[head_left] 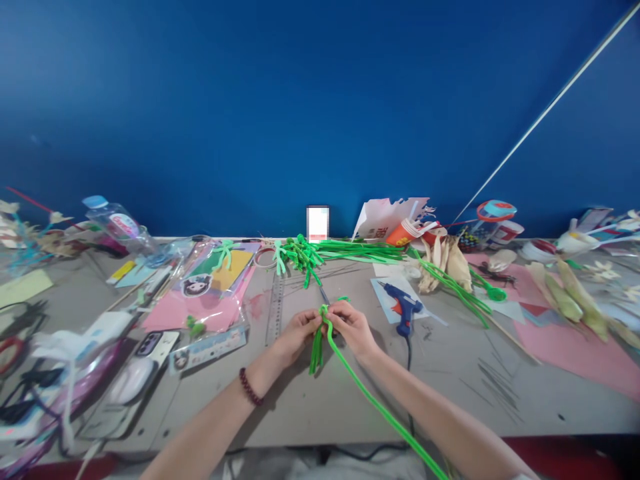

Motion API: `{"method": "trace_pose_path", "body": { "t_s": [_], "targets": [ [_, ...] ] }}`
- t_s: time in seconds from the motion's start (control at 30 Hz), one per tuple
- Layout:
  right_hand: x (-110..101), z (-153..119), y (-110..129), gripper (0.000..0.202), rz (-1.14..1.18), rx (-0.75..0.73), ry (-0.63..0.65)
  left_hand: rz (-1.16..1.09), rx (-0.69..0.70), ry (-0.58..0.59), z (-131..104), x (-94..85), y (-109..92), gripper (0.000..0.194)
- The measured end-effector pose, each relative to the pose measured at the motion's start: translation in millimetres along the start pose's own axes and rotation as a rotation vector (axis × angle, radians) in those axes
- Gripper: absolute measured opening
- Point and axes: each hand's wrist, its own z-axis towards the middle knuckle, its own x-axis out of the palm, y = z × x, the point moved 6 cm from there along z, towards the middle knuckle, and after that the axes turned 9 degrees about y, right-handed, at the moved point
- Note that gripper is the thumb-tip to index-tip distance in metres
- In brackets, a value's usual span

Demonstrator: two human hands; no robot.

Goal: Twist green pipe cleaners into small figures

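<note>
Both hands meet near the middle of the table, over a cluster of bright green pipe cleaners. My left hand (300, 333) pinches the bunched green pipe cleaners (316, 352), whose short ends hang below the fingers. Close against it, my right hand (354, 328) is closed on a long green pipe cleaner (370, 398) that runs down past the table's front edge. A thin dark rod (325, 295) pokes out beyond the fingertips; its kind is unclear. Just beyond lies a pile of short, bent green pipe cleaners (303, 255).
A blue glue gun (404, 307) with its cord lies right of my hands. Straight green pipe cleaners (365, 251) line the wall. To the left are a clear ruler (275, 310), a plastic bag (240, 293) of coloured paper and a phone (157, 343). Dried husks (457, 267) lie right.
</note>
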Motion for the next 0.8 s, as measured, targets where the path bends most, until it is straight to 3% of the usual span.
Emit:
{"method": "trace_pose_path", "body": {
  "t_s": [0.33, 0.6, 0.7, 0.8],
  "targets": [
    [5.4, -4.9, 8.4, 0.024, -0.076, -0.083, 0.049, 0.008, 0.016, 0.014, 0.4, 0.0, 0.8, 0.033],
    [-0.5, -6.4, 3.9, 0.028, 0.109, 0.002, -0.049, -0.039, -0.024, 0.012, -0.1, 3.1, -4.2, 0.027],
    [-3.3, -16.5, 35.0, 0.022, 0.074, -0.087, -0.043, -0.088, -0.028, -0.014, -0.2, 3.0, -4.7, 0.024],
    [17.7, -27.9, 88.6, 0.021, -0.058, -0.174, 0.28, -0.132, -0.046, -0.04, -0.6, 3.0, -4.1, 0.022]
  ]
}}
